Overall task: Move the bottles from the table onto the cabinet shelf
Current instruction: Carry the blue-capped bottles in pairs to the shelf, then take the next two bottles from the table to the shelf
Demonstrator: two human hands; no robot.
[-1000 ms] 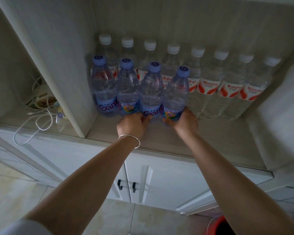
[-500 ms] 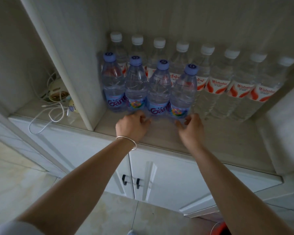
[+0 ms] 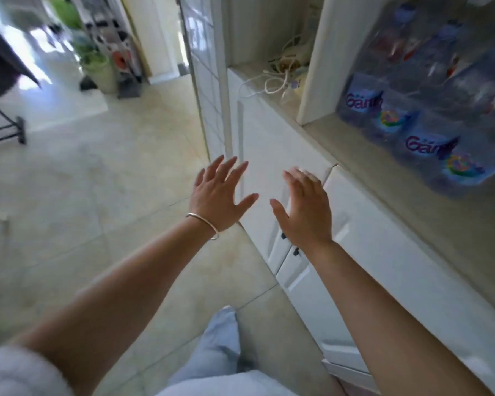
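Several clear water bottles with blue labels (image 3: 429, 144) stand in a row on the cabinet shelf (image 3: 363, 164) at the upper right, blurred by motion; more bottles stand behind them. My left hand (image 3: 220, 195), a thin bangle on its wrist, is held out flat with spread fingers and holds nothing. Beside it, my right hand (image 3: 306, 207) is also flat and empty, in front of the white cabinet doors. Both hands are away from the shelf, to its lower left.
White cabinet doors (image 3: 355, 252) run below the shelf. A white cable (image 3: 272, 81) lies in the left compartment, behind a divider panel (image 3: 323, 58). Beige tiled floor (image 3: 97, 181) stretches left toward a dark table (image 3: 0, 67), plants (image 3: 95, 55) and a doorway.
Both hands have left the bottles and pulled back from the shelf, fingers now spread. The view has swung sharply left toward the room, so the shelf sits at the right edge.
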